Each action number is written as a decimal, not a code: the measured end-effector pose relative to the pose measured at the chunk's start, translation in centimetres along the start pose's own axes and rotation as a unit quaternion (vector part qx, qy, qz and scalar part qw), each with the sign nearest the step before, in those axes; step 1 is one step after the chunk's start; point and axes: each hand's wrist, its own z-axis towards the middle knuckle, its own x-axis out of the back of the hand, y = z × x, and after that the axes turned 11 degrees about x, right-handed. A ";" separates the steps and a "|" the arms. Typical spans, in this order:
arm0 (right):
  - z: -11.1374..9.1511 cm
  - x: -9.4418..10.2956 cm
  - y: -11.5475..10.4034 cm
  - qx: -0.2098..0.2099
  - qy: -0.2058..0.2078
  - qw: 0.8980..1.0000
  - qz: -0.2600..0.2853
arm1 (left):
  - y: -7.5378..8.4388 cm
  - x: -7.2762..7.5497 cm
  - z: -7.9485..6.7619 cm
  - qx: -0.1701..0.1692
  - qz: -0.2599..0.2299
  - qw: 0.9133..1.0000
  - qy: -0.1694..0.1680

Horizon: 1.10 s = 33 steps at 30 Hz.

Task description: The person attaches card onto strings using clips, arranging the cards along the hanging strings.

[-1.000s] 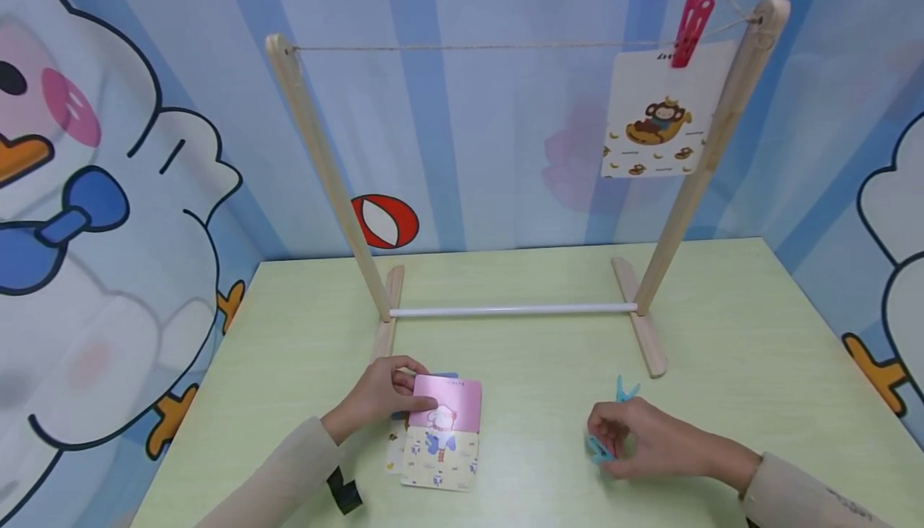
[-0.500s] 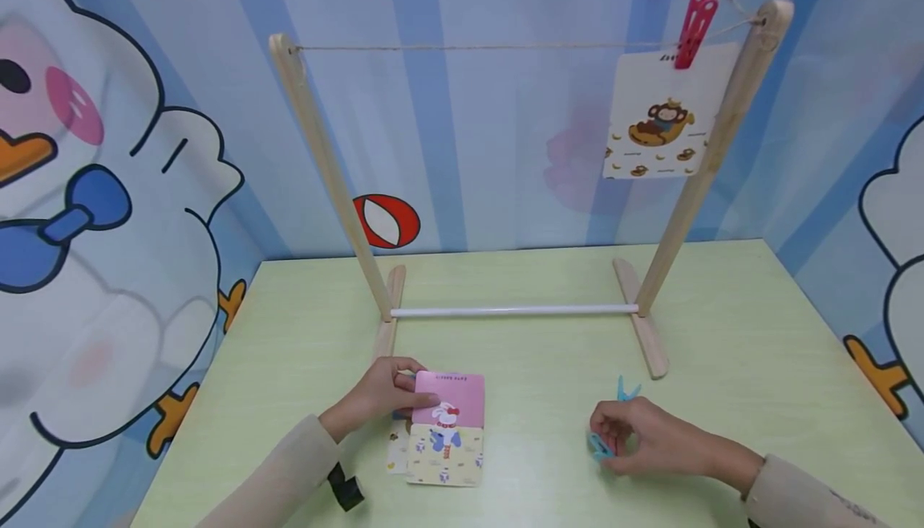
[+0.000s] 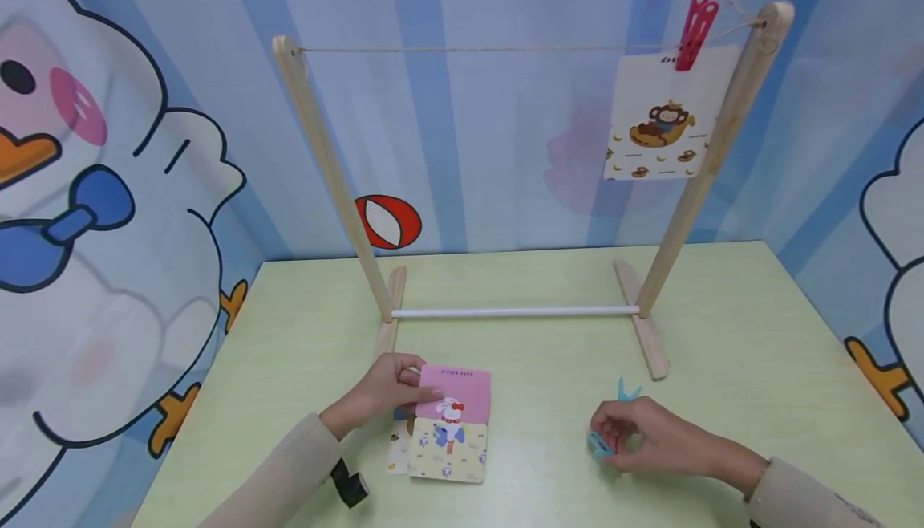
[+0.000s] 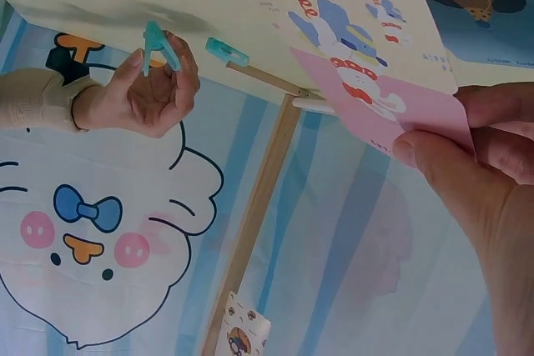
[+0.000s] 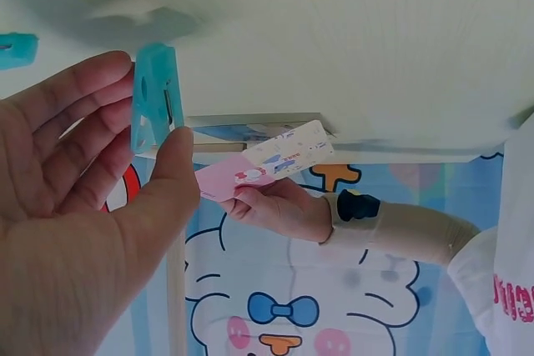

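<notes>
Between thumb and fingers, my left hand [image 3: 381, 393] pinches a pink and yellow card [image 3: 453, 432] printed with a white rabbit. In the left wrist view the card is raised above the other cards on the table; a blue card with a brown animal [image 4: 480, 2] shows behind it. A white card's edge [image 3: 399, 449] peeks out below the left hand. My right hand [image 3: 653, 438] holds a light blue clothespin [image 5: 154, 102] between thumb and fingertips, low over the table. Another blue clothespin [image 3: 626, 391] lies just beyond that hand.
A wooden stand carries a string [image 3: 462, 50] between a left post [image 3: 332, 175] and a right post [image 3: 711, 167]. Near the right post hangs a monkey card [image 3: 664, 127] under a red clothespin [image 3: 696, 30]. A white rod [image 3: 516, 312] joins the feet.
My left hand has lifted the rabbit card slightly, moving it a little up and to the right in the head view. The right hand has stayed almost still with its clothespin.
</notes>
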 end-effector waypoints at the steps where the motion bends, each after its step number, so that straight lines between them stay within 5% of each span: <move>1: 0.0 0.0 0.0 0.001 0.001 1.000 0.003 | 0.1 0.0 0.0 -0.002 -0.005 1.000 -0.003; 22: 0.3 1.0 0.3 -0.016 0.029 0.998 0.047 | 3.7 0.3 0.7 -0.050 -0.005 0.998 0.033; 33: 0.6 2.3 -0.5 -0.032 0.054 0.997 0.034 | 4.9 1.2 0.8 -0.072 -0.049 0.996 0.024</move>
